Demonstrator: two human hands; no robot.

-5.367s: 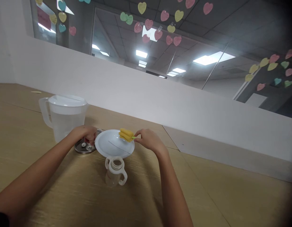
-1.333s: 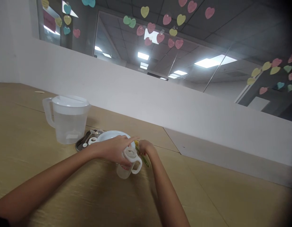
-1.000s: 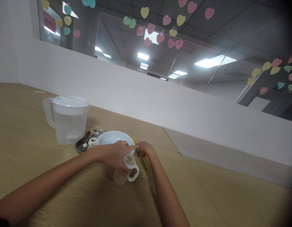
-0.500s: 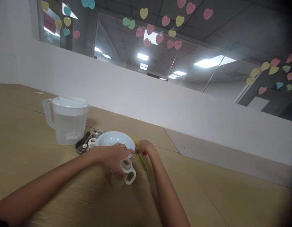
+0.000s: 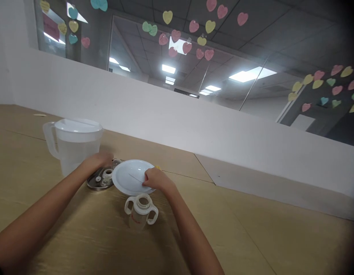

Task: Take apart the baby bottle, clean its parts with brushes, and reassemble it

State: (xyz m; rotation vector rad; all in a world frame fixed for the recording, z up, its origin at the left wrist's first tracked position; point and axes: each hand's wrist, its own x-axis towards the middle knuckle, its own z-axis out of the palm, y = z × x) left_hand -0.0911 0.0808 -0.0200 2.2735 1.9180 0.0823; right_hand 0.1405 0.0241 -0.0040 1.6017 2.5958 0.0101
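Observation:
A two-handled baby bottle (image 5: 140, 214), clear with a white collar and no top on it, stands upright on the table, touched by neither hand. Behind it is a white bowl (image 5: 122, 187). Over the bowl's right side my right hand (image 5: 156, 178) is closed, its fingertips at the end of a thin stick (image 5: 135, 178) that slants across the bowl. My left hand (image 5: 104, 159), smeared by motion, is above a dark metal tray (image 5: 92, 186). On that tray lie a white ring (image 5: 108, 173), a small white disc (image 5: 98, 178) and other small clear parts.
A lidded clear pitcher (image 5: 76, 143) stands at the left, behind my left forearm. A bit of yellow (image 5: 157, 167) shows behind my right hand. The white wall (image 5: 142, 114) rises at the table's back edge, with a window above it bearing heart-shaped notes.
My left hand has let go of the bottle and moved left to the tray. My right hand has moved left from beside the green and yellow tool to over the bowl.

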